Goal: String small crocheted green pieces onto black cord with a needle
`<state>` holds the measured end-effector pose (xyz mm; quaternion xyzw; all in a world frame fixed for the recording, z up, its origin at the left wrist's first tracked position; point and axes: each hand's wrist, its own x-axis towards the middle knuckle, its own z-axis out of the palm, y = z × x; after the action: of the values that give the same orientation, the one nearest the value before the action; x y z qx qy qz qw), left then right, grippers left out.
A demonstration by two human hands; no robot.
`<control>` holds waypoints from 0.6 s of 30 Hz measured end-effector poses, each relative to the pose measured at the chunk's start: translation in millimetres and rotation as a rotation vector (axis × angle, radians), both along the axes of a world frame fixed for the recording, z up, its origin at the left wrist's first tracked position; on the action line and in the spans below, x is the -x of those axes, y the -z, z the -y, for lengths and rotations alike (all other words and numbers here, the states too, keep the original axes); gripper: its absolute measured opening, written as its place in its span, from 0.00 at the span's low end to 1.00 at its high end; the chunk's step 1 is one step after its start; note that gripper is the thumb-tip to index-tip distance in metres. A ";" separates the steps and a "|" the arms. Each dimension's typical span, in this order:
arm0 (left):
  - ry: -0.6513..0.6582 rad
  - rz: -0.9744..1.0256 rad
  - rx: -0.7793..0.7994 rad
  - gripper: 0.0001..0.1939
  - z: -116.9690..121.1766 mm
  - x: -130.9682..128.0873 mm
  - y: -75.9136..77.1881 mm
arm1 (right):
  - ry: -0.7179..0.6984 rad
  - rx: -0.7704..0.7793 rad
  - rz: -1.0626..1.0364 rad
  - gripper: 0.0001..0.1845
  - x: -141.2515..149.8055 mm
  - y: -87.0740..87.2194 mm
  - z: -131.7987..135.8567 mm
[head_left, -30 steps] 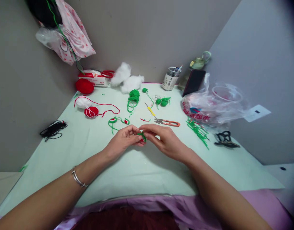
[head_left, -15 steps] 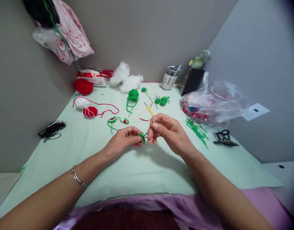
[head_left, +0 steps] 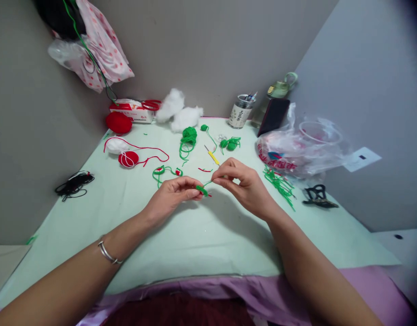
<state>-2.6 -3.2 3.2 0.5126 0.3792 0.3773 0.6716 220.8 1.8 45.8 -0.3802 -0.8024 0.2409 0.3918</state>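
Observation:
A small green crocheted piece [head_left: 202, 190] is pinched between the thumb and fingers of my left hand [head_left: 177, 192]. A short red yarn end sticks out at its right side. From the piece a green strand [head_left: 207, 183] runs up to my right hand [head_left: 236, 181], whose thumb and forefinger are closed on it. Whether a needle is also in those fingers, I cannot make out. Just beyond my right hand lies a yellow-handled crochet hook [head_left: 213, 157]. Two green crocheted pieces with red and white [head_left: 158, 170] lie past my left hand.
Farther back are green yarn [head_left: 189, 136], small green balls [head_left: 231, 144], white stuffing [head_left: 186, 118] and a pen cup [head_left: 240, 115]. Red yarn [head_left: 118, 122] and black cord [head_left: 74, 184] lie left. At right are a plastic bag [head_left: 297, 149], cut green strands [head_left: 279, 185] and a hair claw [head_left: 320, 197].
My right hand has shifted slightly right and its fingers have turned into a pinch, with the green strand stretched out. My left hand has tilted the green piece.

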 end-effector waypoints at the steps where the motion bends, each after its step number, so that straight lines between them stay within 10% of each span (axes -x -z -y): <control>1: -0.001 0.000 -0.006 0.09 0.2 -0.1 -0.7 | -0.005 -0.031 0.045 0.07 -0.7 1.2 -0.3; 18: 0.029 -0.013 -0.085 0.07 1.7 1.0 -2.6 | -0.036 -0.131 0.235 0.08 -4.6 5.0 -0.7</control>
<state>-3.6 -5.0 5.8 0.5484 0.3599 0.3800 0.6521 225.4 2.5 40.8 -0.3648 -0.8635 0.1490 0.3148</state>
